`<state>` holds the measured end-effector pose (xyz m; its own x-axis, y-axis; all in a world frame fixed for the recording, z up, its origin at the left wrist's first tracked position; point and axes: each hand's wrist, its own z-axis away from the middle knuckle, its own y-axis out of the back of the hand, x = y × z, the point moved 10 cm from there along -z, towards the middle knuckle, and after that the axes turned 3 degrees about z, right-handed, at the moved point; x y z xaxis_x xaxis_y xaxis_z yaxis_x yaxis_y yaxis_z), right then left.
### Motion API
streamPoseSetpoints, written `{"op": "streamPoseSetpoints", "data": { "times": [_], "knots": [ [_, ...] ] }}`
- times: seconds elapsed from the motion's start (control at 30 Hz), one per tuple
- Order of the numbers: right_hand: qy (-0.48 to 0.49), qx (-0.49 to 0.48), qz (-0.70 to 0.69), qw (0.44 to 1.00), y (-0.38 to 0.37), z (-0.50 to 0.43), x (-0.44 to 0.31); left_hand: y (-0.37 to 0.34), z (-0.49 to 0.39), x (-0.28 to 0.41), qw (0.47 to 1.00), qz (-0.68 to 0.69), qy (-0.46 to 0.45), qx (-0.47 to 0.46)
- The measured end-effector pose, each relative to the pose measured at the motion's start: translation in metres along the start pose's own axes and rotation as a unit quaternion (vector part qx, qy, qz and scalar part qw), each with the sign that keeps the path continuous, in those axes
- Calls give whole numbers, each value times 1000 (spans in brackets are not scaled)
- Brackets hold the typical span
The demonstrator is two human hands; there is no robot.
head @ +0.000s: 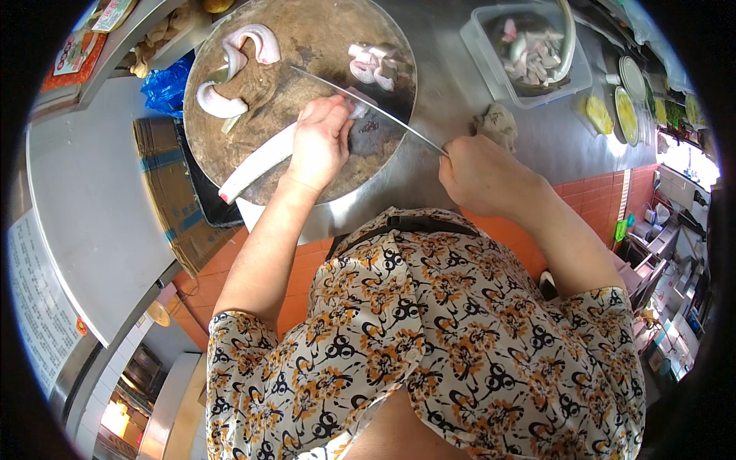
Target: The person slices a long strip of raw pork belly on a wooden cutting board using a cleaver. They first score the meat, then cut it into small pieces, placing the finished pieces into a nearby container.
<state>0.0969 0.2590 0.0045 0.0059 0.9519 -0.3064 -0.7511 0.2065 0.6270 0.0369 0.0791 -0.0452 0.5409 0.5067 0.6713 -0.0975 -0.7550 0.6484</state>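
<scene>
A long, pale-bellied eel-like fish (pixel 260 159) lies across a round wooden chopping block (pixel 313 29). My left hand (pixel 322 138) presses on it near its upper right end, the fingers bunched. In my right hand (pixel 491 175) is the handle of a knife (pixel 397 119), whose thin blade reaches up and left over the block, just above my left fingertips. Whether the blade touches the fish cannot be told. Several cut pieces (pixel 375 64) lie in a pile at the block's upper right. A curved, partly cut length (pixel 221 100) rests at the upper left.
Right of the block, a clear plastic tub (pixel 489 63) holds cut pieces and a long fish body over its edge. A crumpled cloth (pixel 499 125) lies on the steel counter (pixel 440 52). Plates (pixel 627 115) stand further right. Cardboard (pixel 169 190) and a blue plastic bag (pixel 167 86) are at the left.
</scene>
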Motion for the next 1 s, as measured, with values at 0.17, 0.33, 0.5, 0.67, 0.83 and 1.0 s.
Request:
{"op": "streamPoseSetpoints", "data": {
  "times": [0.17,0.33,0.5,0.67,0.83,1.0],
  "knots": [
    [-10,48,-70,996,1,-43,-19,-3,3,0,1000,3,6,1],
    [16,90,-79,993,3,-72,-33,-4,8,-4,1000,-6,-8,13],
    [15,87,-55,995,-14,-47,-10,35,2,-43,986,-89,105,95],
    [7,163,-39,986,-8,-13,21,24,-6,-25,993,-54,71,76],
    [10,175,-68,982,4,1,18,5,6,-3,999,-11,30,26],
    [17,161,-48,986,-5,17,2,17,14,-5,999,-33,-15,22]
  ]
}}
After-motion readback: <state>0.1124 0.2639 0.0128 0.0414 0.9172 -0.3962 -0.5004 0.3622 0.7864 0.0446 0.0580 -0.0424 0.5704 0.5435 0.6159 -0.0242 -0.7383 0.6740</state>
